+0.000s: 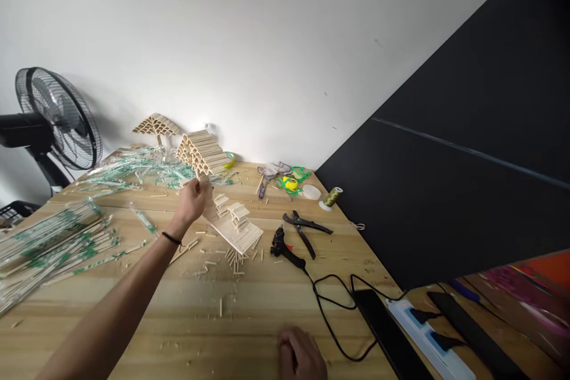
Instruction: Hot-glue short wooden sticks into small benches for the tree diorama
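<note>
My left hand (192, 200) reaches far across the wooden table (267, 309) and is closed on the lower edge of a roof-shaped piece built of small wooden sticks (202, 153), held up off the table. Just right of it lies a stepped stick model on a flat stick base (236, 222). Several short loose sticks (222, 264) are scattered in front. My right hand (300, 356) rests on the table near the front edge, fingers curled; whether it holds anything is hidden.
A black glue gun (282, 248) with its cord, black pliers (305, 228), thread spool (332, 197), tape roll (310, 192) and scissors (265, 178) lie right. Wrapped chopstick bundles (48, 243) fill the left. A fan (57, 122), power strip (427, 332), another stick piece (155, 124).
</note>
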{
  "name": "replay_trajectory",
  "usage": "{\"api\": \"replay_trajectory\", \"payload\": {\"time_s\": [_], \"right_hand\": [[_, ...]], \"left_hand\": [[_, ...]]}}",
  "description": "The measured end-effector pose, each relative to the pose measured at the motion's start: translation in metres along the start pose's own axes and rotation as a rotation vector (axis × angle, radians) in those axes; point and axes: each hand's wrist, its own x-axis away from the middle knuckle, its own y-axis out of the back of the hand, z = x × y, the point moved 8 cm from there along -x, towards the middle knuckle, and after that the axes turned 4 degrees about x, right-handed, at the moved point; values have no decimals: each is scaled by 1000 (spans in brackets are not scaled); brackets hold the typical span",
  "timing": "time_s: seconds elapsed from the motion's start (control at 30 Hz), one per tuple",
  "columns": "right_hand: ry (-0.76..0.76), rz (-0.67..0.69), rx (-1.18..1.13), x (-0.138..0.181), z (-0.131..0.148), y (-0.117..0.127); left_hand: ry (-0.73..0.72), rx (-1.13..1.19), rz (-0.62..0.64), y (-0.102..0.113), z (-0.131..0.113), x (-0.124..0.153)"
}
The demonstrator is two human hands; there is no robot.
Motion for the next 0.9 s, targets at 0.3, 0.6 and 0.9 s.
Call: {"api": "replay_trajectory", "payload": {"time_s": [0.3, 0.6, 0.9], "right_hand": [[17, 3, -8, -5, 6, 5], [-3, 21, -8, -6, 6, 5], [-3, 10, -10, -4, 7, 5]], "left_hand": [[30, 241, 193, 2, -22, 13], [-12, 222, 198, 17, -30, 16], [-41, -64, -22, 28, -8, 7]]}}
